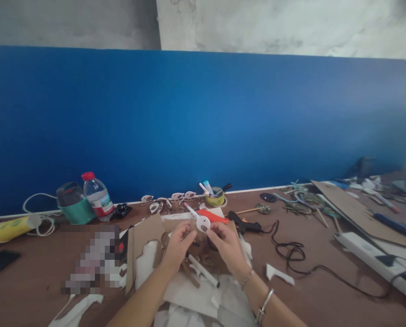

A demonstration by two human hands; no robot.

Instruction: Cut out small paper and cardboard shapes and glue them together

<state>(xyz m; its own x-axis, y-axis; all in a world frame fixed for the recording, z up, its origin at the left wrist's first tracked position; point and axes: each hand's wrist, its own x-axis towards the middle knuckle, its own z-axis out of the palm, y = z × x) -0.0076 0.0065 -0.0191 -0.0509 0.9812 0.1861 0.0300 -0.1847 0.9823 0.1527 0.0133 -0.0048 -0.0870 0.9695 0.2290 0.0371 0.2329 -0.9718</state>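
Note:
Both my hands meet over a heap of white paper and brown cardboard scraps [189,290] near the table's front edge. My left hand [177,245] and my right hand [225,243] pinch a small white cut-out shape [203,223] with a dark spot between their fingertips. A white marker pen [203,271] lies on the scraps just below my hands. A folded brown cardboard piece [142,240] stands to the left of my left hand. My right wrist wears metal bracelets.
A black glue gun [244,223] with a coiled black cable [291,252], an orange cutter [212,215], a tape roll holding pens [215,196], a water bottle [97,196], a green container [74,203], several white cut-outs by the blue wall, cardboard sheets and a power strip [369,252] at right.

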